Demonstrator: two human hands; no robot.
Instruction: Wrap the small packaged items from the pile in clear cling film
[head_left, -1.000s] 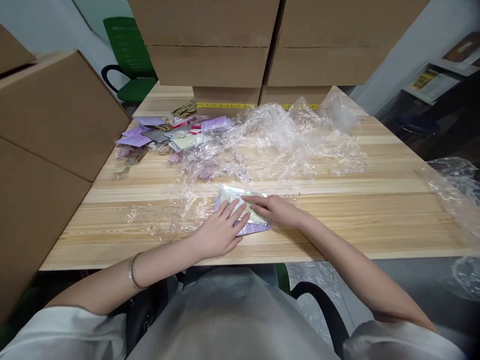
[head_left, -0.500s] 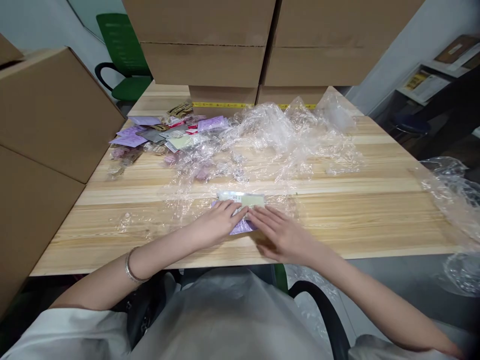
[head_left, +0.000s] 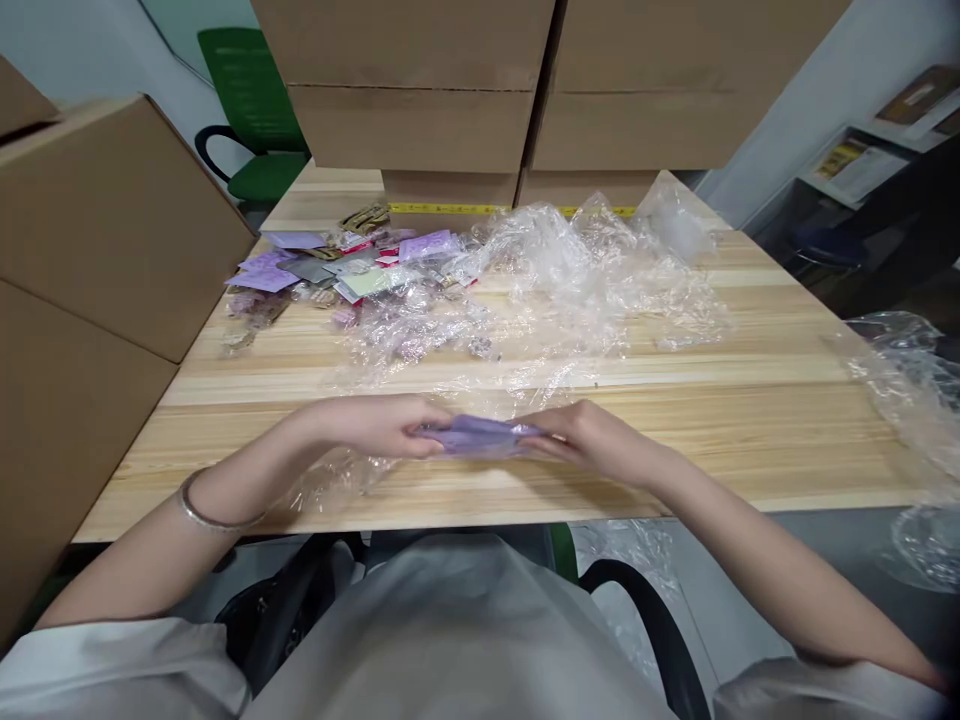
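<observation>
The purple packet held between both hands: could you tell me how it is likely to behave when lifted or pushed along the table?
The purple packet looks thin and flat, so it is probably light and somewhat bendy. The left hand and right hand pinch it at opposite ends, which suggests it may sag if held by one end. Its glossy wrap would likely slide easily on the smooth wooden table.

We see a pale lilac packet [head_left: 480,437] held between our hands. The worktop [head_left: 750,420] is light wood with blond and tan stripes of grain. The crumpled plastic film [head_left: 592,270] is clear with white glints. The heap of small packets [head_left: 337,270] mixes lilac, grey, pale green, red and brownish-gold. The cardboard boxes [head_left: 420,90] are plain brown, a yellow tape measure [head_left: 450,209] runs at their foot, and the chair [head_left: 255,110] is green with black arms. Our bracelet [head_left: 206,510] is silver.
</observation>
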